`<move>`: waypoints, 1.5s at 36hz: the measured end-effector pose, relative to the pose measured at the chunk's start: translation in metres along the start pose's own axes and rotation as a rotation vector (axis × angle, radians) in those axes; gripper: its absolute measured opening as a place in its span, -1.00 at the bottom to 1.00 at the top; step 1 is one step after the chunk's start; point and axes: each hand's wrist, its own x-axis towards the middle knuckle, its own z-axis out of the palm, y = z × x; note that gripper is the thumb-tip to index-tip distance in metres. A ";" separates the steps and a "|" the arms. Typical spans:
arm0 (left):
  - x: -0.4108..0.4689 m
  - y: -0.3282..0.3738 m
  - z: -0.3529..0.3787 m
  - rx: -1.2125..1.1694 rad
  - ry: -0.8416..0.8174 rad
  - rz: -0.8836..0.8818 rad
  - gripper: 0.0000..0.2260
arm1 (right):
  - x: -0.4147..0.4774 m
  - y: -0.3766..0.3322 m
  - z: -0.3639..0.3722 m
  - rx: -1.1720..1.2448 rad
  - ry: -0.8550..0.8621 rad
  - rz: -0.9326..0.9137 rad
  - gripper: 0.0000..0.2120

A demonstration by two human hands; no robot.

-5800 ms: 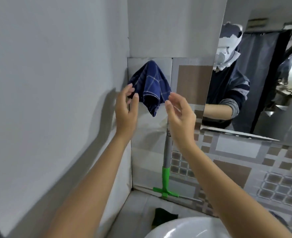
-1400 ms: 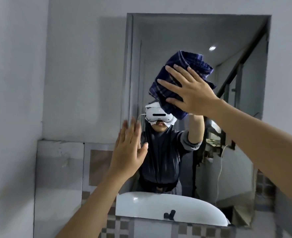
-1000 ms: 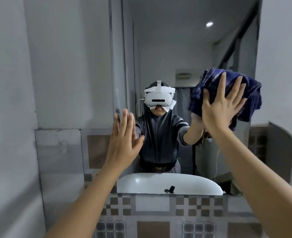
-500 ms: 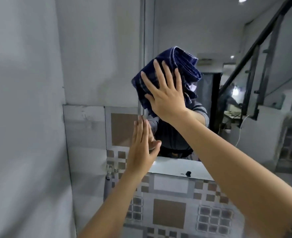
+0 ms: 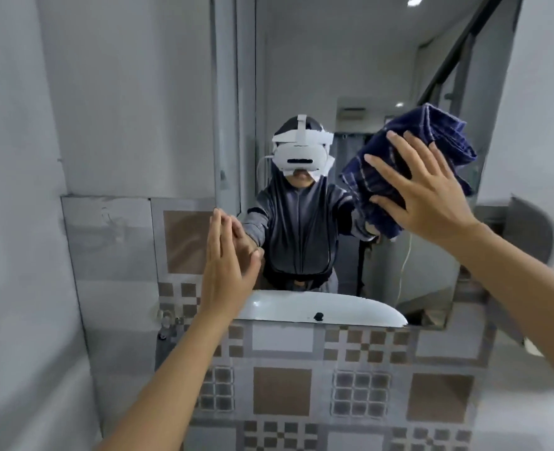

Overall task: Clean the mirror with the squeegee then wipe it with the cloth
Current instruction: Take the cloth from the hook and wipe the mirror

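Note:
The wall mirror (image 5: 360,60) fills the upper middle of the view, reflecting a person and a white basin. My right hand (image 5: 422,187) lies flat with fingers spread, pressing a bunched dark blue checked cloth (image 5: 432,138) against the right side of the glass. My left hand (image 5: 225,262) rests flat, fingers together, on the mirror's lower left edge and holds nothing. A grey tip (image 5: 163,323) that may be the squeegee handle shows at the tiles left of the mirror's lower corner.
A grey painted side wall (image 5: 18,222) stands close on the left. Brown and grey patterned tiles (image 5: 301,385) cover the wall under the mirror. A pale curved surface (image 5: 529,242) shows at the right edge.
My right hand has swept the cloth from the mirror's left side to its right side. The left hand stays flat at the lower left edge. The view has swung right.

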 end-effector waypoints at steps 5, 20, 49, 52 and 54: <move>0.046 0.004 -0.013 0.092 0.029 0.104 -0.34 | -0.024 -0.003 0.015 0.160 0.092 0.328 -0.42; 0.135 -0.025 -0.063 0.359 -0.031 0.534 -0.48 | -0.009 -0.175 0.059 0.527 0.338 1.048 -0.40; 0.116 -0.011 -0.039 0.216 0.000 0.366 -0.44 | -0.118 -0.078 0.070 0.118 0.053 0.258 -0.45; 0.111 -0.011 -0.032 0.166 -0.019 0.345 -0.36 | -0.138 -0.091 0.078 0.302 0.118 0.603 -0.42; 0.106 -0.012 -0.031 0.171 -0.001 0.336 -0.38 | -0.143 -0.111 0.083 0.460 0.182 0.834 -0.38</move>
